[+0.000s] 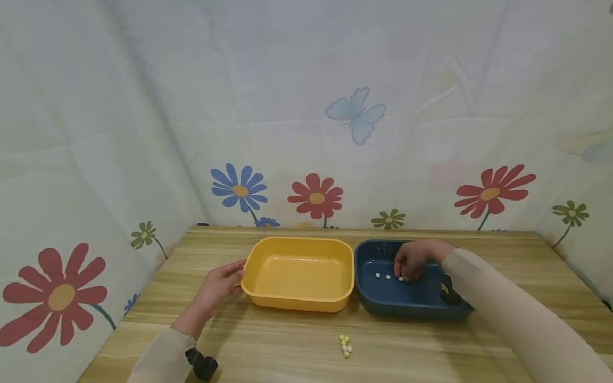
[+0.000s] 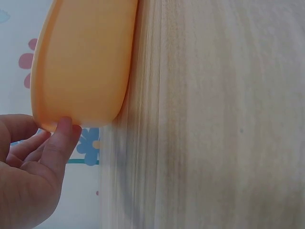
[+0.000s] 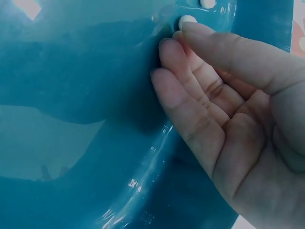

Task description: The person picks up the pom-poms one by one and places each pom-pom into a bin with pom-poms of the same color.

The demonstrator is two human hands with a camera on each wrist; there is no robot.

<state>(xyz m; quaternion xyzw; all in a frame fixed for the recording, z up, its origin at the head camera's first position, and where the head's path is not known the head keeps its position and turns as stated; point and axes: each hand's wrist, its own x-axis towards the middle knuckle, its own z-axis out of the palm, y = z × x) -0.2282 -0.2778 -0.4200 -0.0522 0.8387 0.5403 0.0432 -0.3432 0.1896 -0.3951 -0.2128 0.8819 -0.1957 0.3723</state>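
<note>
A yellow plastic basin [image 1: 300, 300] and a dark blue basin [image 1: 412, 308] stand side by side on the wooden table. My left hand [image 1: 221, 284] is at the yellow basin's left end, thumb and fingers gripping its rim; in the left wrist view the thumb [image 2: 61, 143] lies against the end wall. Reaching down inside the blue basin, my right hand [image 1: 414, 259] pinches a small white ball [image 3: 187, 21] between thumb and fingertips, low over the floor. Two more white balls, one at the left [image 1: 377, 275] and one in the middle [image 1: 388, 277], lie in a row beside it.
Several small yellow and white balls [image 1: 345, 347] lie clustered on the table [image 1: 268, 346] in front of the basins. A white cloth with printed flowers [image 1: 287, 133] hangs behind and along the sides of the table. The right sleeve [image 1: 507, 303] crosses over the blue basin's right end.
</note>
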